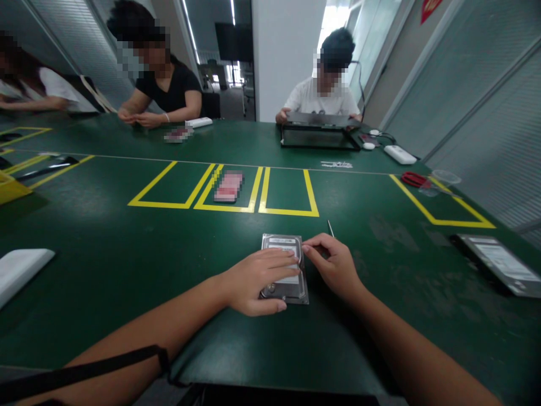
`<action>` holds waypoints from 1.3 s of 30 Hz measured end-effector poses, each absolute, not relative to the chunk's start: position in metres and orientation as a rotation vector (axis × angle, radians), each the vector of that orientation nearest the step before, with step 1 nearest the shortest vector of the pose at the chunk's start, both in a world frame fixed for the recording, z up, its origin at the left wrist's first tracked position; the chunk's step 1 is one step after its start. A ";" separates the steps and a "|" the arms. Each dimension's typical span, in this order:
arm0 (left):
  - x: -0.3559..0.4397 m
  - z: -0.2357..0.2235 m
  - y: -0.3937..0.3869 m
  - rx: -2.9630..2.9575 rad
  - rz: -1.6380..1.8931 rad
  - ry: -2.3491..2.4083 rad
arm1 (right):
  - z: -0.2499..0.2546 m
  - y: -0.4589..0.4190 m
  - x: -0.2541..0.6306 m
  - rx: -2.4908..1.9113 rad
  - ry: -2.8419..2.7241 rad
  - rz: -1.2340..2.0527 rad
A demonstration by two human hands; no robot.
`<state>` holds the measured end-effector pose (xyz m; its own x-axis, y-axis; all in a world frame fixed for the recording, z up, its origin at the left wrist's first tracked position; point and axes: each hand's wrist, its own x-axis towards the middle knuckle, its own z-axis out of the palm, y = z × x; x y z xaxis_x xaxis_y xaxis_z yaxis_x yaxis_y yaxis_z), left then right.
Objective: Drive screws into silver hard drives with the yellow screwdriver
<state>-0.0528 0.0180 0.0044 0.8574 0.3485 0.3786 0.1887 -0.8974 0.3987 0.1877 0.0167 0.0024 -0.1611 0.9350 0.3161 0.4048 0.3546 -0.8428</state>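
A silver hard drive [276,241] with a white label lies on the green table in front of me. My left hand [264,279] rests flat across it, fingers stretched out and covering much of the label. At the drive's upper right edge is my right hand [332,262], thumb and index finger pinched together. Whatever is between those fingertips is too small or hidden to make out. A thin metal rod [330,228] sticks out just behind the right hand; whether the hand holds it, I cannot tell.
Yellow tape outlines [288,213] mark the table [203,304], one around a blurred pink item [229,186]. A larger drive-like device [502,262] lies right, near red-handled pliers [415,179]. A white box [23,270] is left. People sit opposite, one holding a flat panel [316,119].
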 end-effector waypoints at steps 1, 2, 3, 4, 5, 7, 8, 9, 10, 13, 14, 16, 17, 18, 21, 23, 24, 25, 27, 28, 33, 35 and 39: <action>-0.052 0.003 0.018 2.646 0.740 0.428 | 0.004 0.016 0.187 -1.177 -1.764 0.710; -0.050 0.002 0.018 2.608 0.858 0.476 | 0.006 0.014 0.185 -1.155 -1.783 0.675; -0.049 0.000 0.017 2.572 0.983 0.542 | 0.008 0.012 0.183 -1.131 -1.789 0.662; -0.047 -0.001 0.017 2.542 1.103 0.618 | 0.009 0.010 0.181 -1.105 -1.781 0.675; -0.046 -0.002 0.017 2.521 1.211 0.687 | 0.010 0.008 0.179 -1.084 -1.765 0.710; -0.043 -0.003 0.016 2.507 1.373 0.772 | 0.012 0.004 0.174 -1.050 -1.728 0.817; -0.042 -0.003 0.016 2.510 1.432 0.784 | 0.012 0.002 0.172 -1.034 -1.713 0.875; -0.041 -0.003 0.015 2.518 1.477 0.781 | 0.013 0.000 0.171 -1.020 -1.700 0.930; -0.040 -0.003 0.015 2.526 1.510 0.771 | 0.013 -0.001 0.170 -1.004 -1.691 0.980; -0.037 -0.002 0.014 2.542 1.554 0.718 | 0.015 -0.003 0.169 -0.955 -1.676 1.078; -0.036 -0.002 0.014 2.543 1.557 0.701 | 0.016 -0.004 0.169 -0.944 -1.671 1.096; -0.035 -0.002 0.014 2.541 1.570 0.686 | 0.017 -0.004 0.169 -0.933 -1.663 1.117; -0.035 -0.002 0.014 2.541 1.580 0.687 | 0.017 -0.004 0.169 -0.934 -1.661 1.124; -0.035 -0.001 0.014 2.544 1.590 0.690 | 0.017 -0.004 0.168 -0.936 -1.660 1.129; -0.035 0.001 0.014 2.565 1.611 0.664 | 0.016 -0.005 0.167 -0.938 -1.663 1.143; -0.036 0.003 0.013 2.598 1.612 0.626 | 0.014 -0.005 0.166 -0.931 -1.667 1.150; -0.037 0.003 0.013 2.621 1.612 0.612 | 0.014 -0.005 0.166 -0.928 -1.674 1.152; -0.037 0.004 0.014 2.645 1.618 0.605 | 0.013 -0.005 0.166 -0.927 -1.684 1.150; -0.039 0.003 0.015 2.698 1.624 0.606 | 0.013 -0.004 0.167 -0.934 -1.711 1.134; -0.040 0.002 0.015 2.727 1.623 0.610 | 0.013 -0.004 0.167 -0.938 -1.726 1.118; -0.043 -0.004 0.020 2.824 1.592 0.717 | 0.015 -0.004 0.165 -0.892 -1.854 0.951; -0.042 -0.006 0.021 2.800 1.577 0.810 | 0.016 -0.005 0.166 -0.854 -1.939 0.868; -0.039 -0.007 0.020 2.713 1.543 0.879 | 0.015 -0.004 0.174 -0.897 -2.130 0.548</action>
<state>-0.0393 0.0204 -0.0070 0.4016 0.4049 0.8214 0.5006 -0.8482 0.1733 0.1741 -0.0036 0.0147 -0.4751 0.7428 0.4717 0.4230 0.6628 -0.6179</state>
